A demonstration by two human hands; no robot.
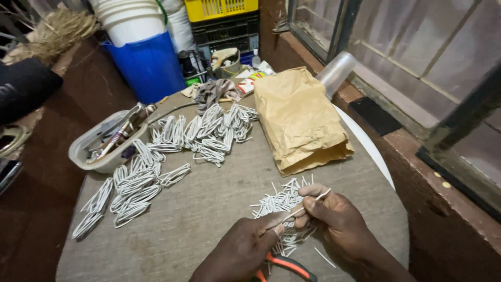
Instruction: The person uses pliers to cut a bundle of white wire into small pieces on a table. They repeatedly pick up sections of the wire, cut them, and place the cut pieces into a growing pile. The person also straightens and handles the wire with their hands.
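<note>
The right hand (334,214) pinches one short white wire piece (313,202) between thumb and fingertips, while the left hand (245,245) closes on its lower end, so the piece is steadied at both ends. Just beyond the knuckles lies the loose heap of cut pieces (279,201), within easy reach. Under the left wrist rest orange-handled pliers (287,263). Farther off on the table (209,209) sit bent white loops in bunches (135,183), a brown paper bag (300,120) and a tray of tools (104,143).

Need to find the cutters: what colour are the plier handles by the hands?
Orange and black, on the pliers in the head view.
</note>
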